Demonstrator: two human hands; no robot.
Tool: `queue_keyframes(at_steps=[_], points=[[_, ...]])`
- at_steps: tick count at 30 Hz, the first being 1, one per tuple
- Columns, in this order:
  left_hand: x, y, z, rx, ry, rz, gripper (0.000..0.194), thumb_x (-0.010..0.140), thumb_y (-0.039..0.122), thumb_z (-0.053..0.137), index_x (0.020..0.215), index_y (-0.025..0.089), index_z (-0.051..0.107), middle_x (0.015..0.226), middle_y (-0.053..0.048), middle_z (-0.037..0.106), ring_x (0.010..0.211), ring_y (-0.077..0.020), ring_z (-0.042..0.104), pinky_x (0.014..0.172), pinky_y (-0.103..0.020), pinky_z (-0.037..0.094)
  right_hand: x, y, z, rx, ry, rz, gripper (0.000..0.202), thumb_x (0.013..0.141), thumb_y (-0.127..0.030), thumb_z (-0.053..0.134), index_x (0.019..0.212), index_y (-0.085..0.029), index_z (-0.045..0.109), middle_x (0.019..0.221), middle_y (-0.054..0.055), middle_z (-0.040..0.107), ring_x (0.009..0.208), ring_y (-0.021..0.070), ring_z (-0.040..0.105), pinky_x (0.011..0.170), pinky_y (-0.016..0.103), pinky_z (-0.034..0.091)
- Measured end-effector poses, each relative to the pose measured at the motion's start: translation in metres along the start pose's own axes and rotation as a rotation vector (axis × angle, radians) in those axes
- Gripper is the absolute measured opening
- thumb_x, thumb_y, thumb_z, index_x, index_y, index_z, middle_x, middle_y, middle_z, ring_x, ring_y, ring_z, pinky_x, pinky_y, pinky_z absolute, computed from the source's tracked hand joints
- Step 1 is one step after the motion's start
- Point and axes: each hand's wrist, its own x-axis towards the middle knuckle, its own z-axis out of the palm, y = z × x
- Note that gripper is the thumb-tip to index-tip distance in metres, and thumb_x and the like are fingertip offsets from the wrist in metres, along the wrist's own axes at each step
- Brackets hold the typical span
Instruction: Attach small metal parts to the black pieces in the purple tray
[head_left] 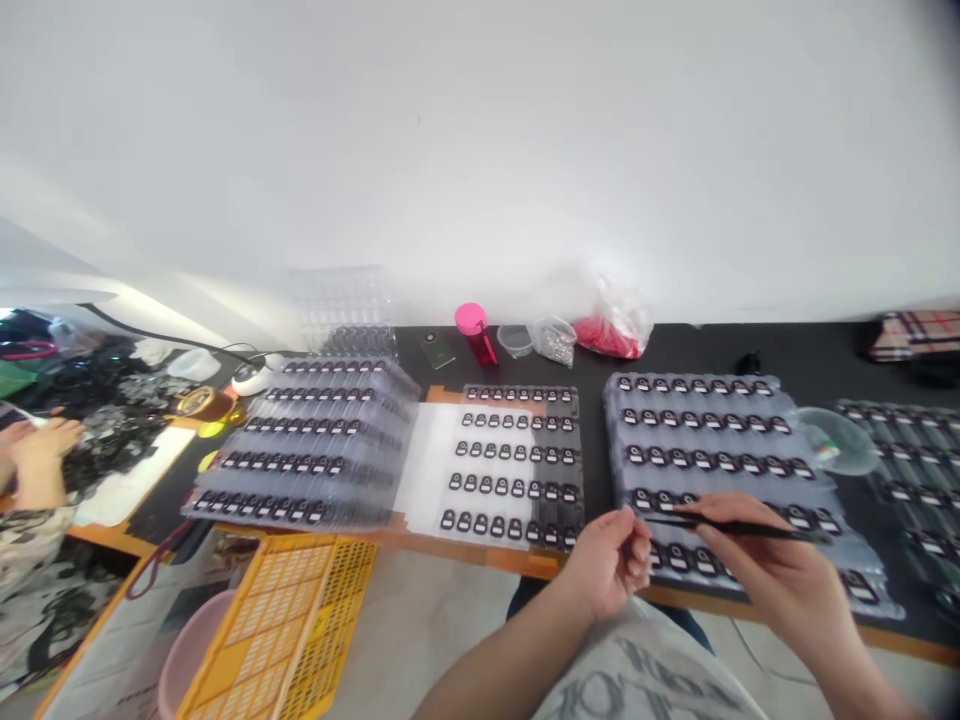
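Note:
My right hand (772, 560) is closed on black tweezers (750, 527), whose tips point left over the front rows of a stacked clear tray (697, 440) filled with small black parts. Just left of the tips, my left hand (611, 565) is curled at the tray's front left corner, fingertips pinched; what it holds, if anything, is too small to make out. A flatter tray (559, 470) of the same black parts, partly over a white sheet (427, 460), lies to the left of my hands.
Another tray stack (360, 450) stands at left, above a yellow crate (292, 620). Along the wall are a pink-lidded bottle (478, 335), a phone (437, 350), bags and a clear bowl. A clear lid (847, 440) lies at right. A co-worker's hands (41, 445) show at far left.

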Motion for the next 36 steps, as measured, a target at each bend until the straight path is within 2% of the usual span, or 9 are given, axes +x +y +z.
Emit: queue_keyframes(at_steps=[5, 11, 17, 29, 36], points=[[0.003, -0.002, 0.001, -0.021, 0.023, -0.011, 0.037, 0.069, 0.048, 0.064, 0.072, 0.013, 0.050, 0.051, 0.005, 0.042, 0.040, -0.0053, 0.033, 0.043, -0.022, 0.015, 0.002, 0.003, -0.004, -0.007, -0.072, -0.046, 0.013, 0.074, -0.025, 0.063, 0.086, -0.023, 0.060, 0.089, 0.004, 0.064, 0.089, 0.0201, 0.061, 0.076, 0.032, 0.053], [0.009, -0.008, 0.006, -0.014, 0.012, -0.017, 0.038, 0.068, 0.049, 0.064, 0.071, 0.014, 0.049, 0.049, 0.005, 0.042, 0.039, -0.0049, 0.032, 0.043, -0.022, 0.013, -0.001, 0.014, -0.019, -0.036, -0.073, -0.004, 0.014, 0.073, -0.025, 0.064, 0.087, -0.023, 0.060, 0.091, 0.005, 0.064, 0.090, 0.0215, 0.061, 0.073, 0.032, 0.054], [0.016, -0.015, 0.015, -0.008, 0.029, -0.028, 0.040, 0.067, 0.051, 0.064, 0.069, 0.014, 0.048, 0.048, 0.005, 0.041, 0.038, -0.0051, 0.030, 0.043, -0.022, 0.012, -0.001, 0.016, -0.029, -0.008, -0.066, -0.042, 0.014, 0.075, -0.022, 0.062, 0.089, -0.023, 0.059, 0.091, 0.005, 0.063, 0.092, 0.0210, 0.061, 0.074, 0.032, 0.054], [0.028, -0.040, 0.046, -0.026, 0.096, 0.010, 0.042, 0.066, 0.053, 0.064, 0.066, 0.015, 0.046, 0.046, 0.006, 0.040, 0.037, -0.0050, 0.029, 0.041, -0.021, 0.013, 0.008, 0.031, -0.068, -0.007, -0.138, -0.123, 0.016, 0.076, -0.017, 0.060, 0.091, -0.023, 0.058, 0.091, 0.004, 0.062, 0.092, 0.0190, 0.059, 0.078, 0.031, 0.052], [0.036, -0.060, 0.066, -0.010, 0.160, -0.019, 0.035, 0.070, 0.045, 0.064, 0.069, 0.014, 0.047, 0.049, 0.006, 0.040, 0.039, -0.0039, 0.031, 0.041, -0.019, 0.013, 0.007, 0.028, -0.094, 0.067, -0.153, -0.049, 0.013, 0.079, -0.017, 0.058, 0.090, -0.023, 0.056, 0.091, 0.005, 0.059, 0.088, 0.0184, 0.059, 0.077, 0.034, 0.051]])
